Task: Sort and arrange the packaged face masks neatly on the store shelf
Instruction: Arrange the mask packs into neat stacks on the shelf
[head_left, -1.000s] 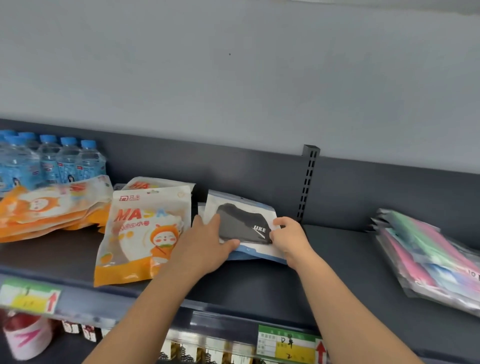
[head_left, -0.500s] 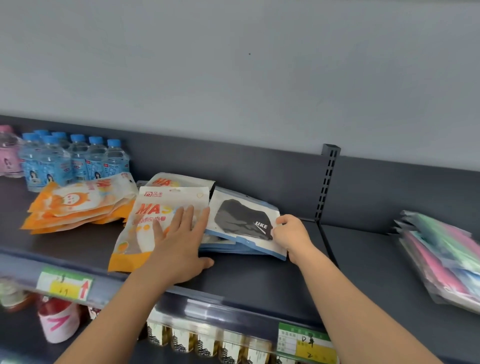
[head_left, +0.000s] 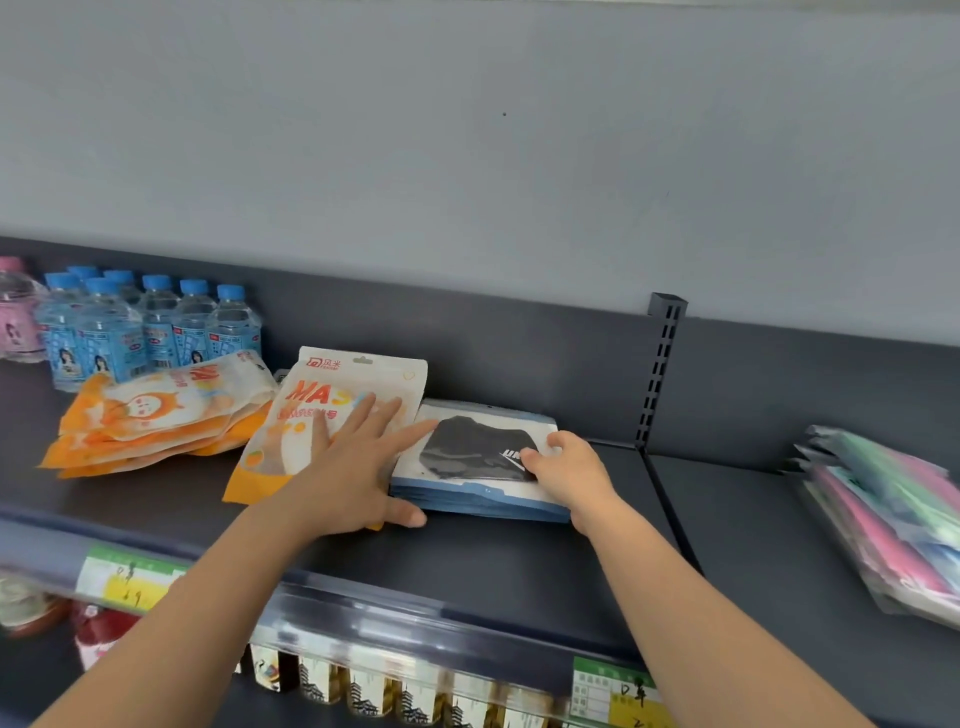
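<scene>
A dark shelf is seen below a pale wall. Left of the black-mask stack, an orange pack is pressed by the flat, spread left hand; the stack's right end is gripped by the curled right hand.

Shelf work, seen from the worker's own head: the left forearm and right forearm are slender and uncovered up to the view's lower edge. The left hand and right hand are bare.
</scene>
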